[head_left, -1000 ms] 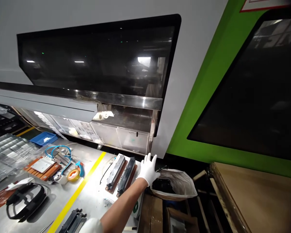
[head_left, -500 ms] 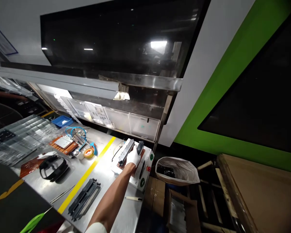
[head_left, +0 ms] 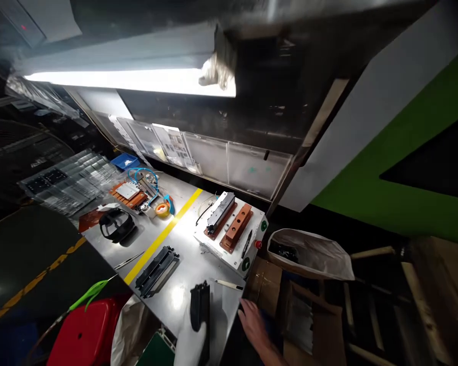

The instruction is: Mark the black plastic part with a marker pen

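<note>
Low in the frame, just left of centre: gloved left hand (head_left: 191, 338) clamped on a black ribbed part (head_left: 199, 307), held upright over the near edge of the steel table (head_left: 183, 264). Right beside it, bare right hand (head_left: 254, 317) at the table's edge, fingers spread and apart, gripping nothing; touching the edge or just off it, hard to tell.

Just above the black ribbed part, a white pen (head_left: 229, 284) lying flat. Further up, at frame centre, a white fixture box (head_left: 232, 256) carrying a grey part (head_left: 220, 211) on one copper cradle and a bare copper cradle (head_left: 236, 226) alongside; green button (head_left: 246, 264) and red button (head_left: 258, 244) on its side. Left of centre, a black frame piece (head_left: 156, 264) beside the yellow stripe (head_left: 164, 235). Towards the upper left, tape roll (head_left: 162, 209), blue tray (head_left: 125, 161), clear plastic trays (head_left: 66, 180), dark headband (head_left: 116, 224).

Right of the table, an open bag (head_left: 313, 254) and cardboard boxes (head_left: 309, 320). Lower left, red stool (head_left: 82, 333).
</note>
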`<state>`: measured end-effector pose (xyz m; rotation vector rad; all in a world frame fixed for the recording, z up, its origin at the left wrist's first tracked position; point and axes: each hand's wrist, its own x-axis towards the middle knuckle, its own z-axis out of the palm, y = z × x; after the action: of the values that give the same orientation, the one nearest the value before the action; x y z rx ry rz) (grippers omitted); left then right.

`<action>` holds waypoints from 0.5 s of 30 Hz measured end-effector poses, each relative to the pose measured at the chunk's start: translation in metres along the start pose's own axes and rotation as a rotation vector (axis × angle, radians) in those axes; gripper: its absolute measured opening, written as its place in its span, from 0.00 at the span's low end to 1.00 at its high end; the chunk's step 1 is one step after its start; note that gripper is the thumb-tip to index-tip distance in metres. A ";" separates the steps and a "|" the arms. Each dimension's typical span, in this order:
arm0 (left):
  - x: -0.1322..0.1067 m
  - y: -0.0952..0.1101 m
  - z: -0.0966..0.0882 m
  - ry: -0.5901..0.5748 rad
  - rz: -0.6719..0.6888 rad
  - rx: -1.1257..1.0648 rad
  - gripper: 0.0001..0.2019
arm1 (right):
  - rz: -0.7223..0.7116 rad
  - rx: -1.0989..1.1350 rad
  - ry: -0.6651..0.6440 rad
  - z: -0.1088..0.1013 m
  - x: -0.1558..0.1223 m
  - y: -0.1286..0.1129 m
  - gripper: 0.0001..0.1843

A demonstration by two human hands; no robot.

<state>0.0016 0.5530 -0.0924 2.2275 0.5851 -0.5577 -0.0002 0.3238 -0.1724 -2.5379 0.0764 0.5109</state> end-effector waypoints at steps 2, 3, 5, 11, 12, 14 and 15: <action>0.001 -0.034 0.019 -0.062 -0.102 0.059 0.41 | -0.064 -0.013 -0.038 0.016 0.047 -0.016 0.28; 0.003 -0.045 0.027 -0.065 -0.129 0.069 0.41 | -0.087 -0.021 -0.042 0.023 0.067 -0.024 0.29; 0.006 -0.060 0.037 -0.030 -0.146 0.049 0.40 | -0.102 -0.038 -0.028 0.036 0.097 -0.036 0.28; 0.020 -0.074 0.052 0.024 -0.256 0.063 0.41 | -0.041 -0.038 -0.031 0.058 0.085 -0.029 0.23; 0.022 -0.074 0.054 0.040 -0.244 0.042 0.41 | -0.033 -0.026 -0.047 0.058 0.071 -0.022 0.22; 0.026 -0.072 0.059 0.068 -0.219 -0.007 0.41 | -0.033 0.055 -0.054 0.053 0.040 -0.006 0.21; 0.027 -0.070 0.062 0.086 -0.209 -0.025 0.40 | -0.039 0.135 -0.040 0.047 0.025 0.001 0.22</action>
<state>-0.0291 0.5549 -0.1847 2.1897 0.8715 -0.5575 0.0062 0.3492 -0.2188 -2.3922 0.0454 0.5234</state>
